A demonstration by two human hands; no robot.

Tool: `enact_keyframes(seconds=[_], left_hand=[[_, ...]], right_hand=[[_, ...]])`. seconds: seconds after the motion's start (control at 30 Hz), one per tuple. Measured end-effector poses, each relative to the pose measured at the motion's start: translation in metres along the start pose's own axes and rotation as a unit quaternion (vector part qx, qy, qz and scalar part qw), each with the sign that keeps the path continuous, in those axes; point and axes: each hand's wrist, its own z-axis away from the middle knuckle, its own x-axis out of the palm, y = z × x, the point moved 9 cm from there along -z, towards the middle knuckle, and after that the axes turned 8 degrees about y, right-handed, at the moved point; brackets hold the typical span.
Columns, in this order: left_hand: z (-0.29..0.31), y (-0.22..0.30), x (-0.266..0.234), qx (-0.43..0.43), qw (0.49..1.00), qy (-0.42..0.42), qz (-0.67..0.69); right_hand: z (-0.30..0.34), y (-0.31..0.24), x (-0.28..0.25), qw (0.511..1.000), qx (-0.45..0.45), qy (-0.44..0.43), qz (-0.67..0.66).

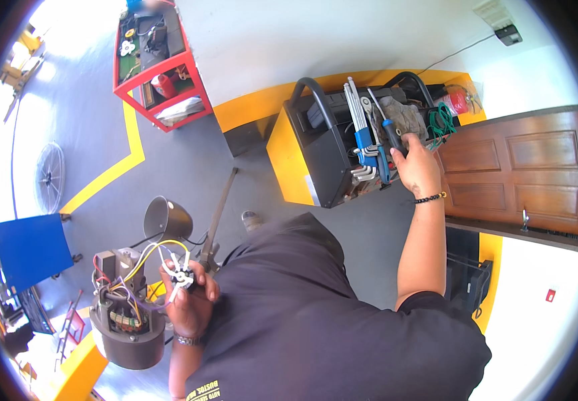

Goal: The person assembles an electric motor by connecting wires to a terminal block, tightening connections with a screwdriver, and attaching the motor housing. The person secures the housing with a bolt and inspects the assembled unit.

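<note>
A bent yellow line marks the grey floor below white walls and a brown panelled door.

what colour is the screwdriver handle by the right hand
The screwdriver handle is black, with blue toward its shaft; seen best in the head view.

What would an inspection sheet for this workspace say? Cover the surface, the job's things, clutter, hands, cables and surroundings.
Surface: black-and-yellow tool cart, its top crowded with tools.
Job's things: round wired part; motor-like unit with exposed wiring; blue-and-black screwdriver.
Clutter: grey rag and hex-key set on the cart.
Hands: left fingers hold the round wired part; right fingers are at the screwdriver's handle, grip unclear.
Cables: yellow, white and purple wires between the round wired part and the motor-like unit; bundled green cord at the cart's right end.
Surroundings: red-framed shelf, brown door, red fire extinguisher, blue cabinet, spoked wheel.
</note>
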Motion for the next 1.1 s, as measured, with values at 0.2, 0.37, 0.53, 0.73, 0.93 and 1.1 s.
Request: enact_keyframes(seconds=[0.2,0.37,0.53,0.73,0.93,1.1], left_hand=[[-0.001,-0.004,0.016,-0.025,0.987,-0.124,0.102],[0.013,-0.026,-0.025,-0.080,0.963,-0.024,0.255],[0.017,-0.038,-0.031,-0.120,0.961,-0.006,0.249],[-0.012,-0.033,-0.016,-0.135,0.968,0.097,0.187],[-0.005,-0.034,-0.009,-0.102,0.962,0.129,0.216],[-0.006,-0.035,-0.005,-0.069,0.966,0.144,0.206]], right_hand=[[-0.012,0.051,-0.003,0.978,0.031,0.074,-0.194],[0.006,0.051,-0.118,0.911,0.053,0.257,-0.317],[0.030,-0.009,-0.198,0.794,-0.175,0.317,-0.489],[0.079,-0.147,-0.173,0.689,-0.430,0.023,-0.583],[0.152,-0.229,-0.150,0.638,-0.518,-0.050,-0.568],[0.176,-0.259,-0.154,0.621,-0.600,-0.028,-0.503]])
